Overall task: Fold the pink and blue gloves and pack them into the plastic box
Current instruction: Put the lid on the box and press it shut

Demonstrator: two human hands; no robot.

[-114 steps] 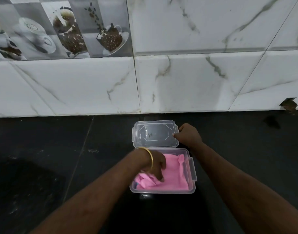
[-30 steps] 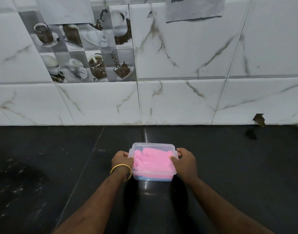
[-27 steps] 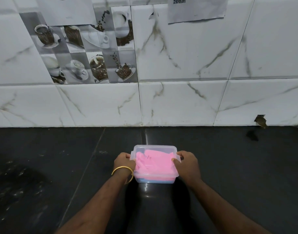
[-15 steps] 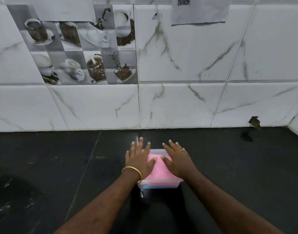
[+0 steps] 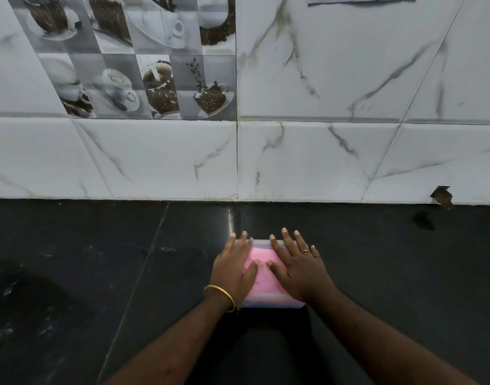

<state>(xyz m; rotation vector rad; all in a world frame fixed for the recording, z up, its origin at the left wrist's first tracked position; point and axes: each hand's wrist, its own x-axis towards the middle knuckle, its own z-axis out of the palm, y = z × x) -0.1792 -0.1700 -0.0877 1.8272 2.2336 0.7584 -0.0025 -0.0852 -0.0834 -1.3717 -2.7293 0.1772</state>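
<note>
The clear plastic box (image 5: 271, 303) stands on the black counter with its lid on. Pink glove fabric (image 5: 261, 269) shows through the lid, and a thin blue layer (image 5: 268, 301) shows low through the front wall. My left hand (image 5: 234, 269), with a gold bangle at the wrist, lies flat on the left half of the lid with its fingers spread. My right hand (image 5: 296, 263), wearing rings, lies flat on the right half in the same way. Neither hand grips anything. Most of the lid is hidden under my palms.
The black counter (image 5: 99, 273) spreads wide to both sides of the box. A white marble-tiled wall (image 5: 321, 162) rises just behind it, with coffee-cup picture tiles (image 5: 155, 79) at the upper left. A chipped spot (image 5: 441, 194) marks the wall's base at the right.
The lid has gone onto the box since the earliest frame. My hands left the box's sides and now lie flat on top of the lid, fingers spread.
</note>
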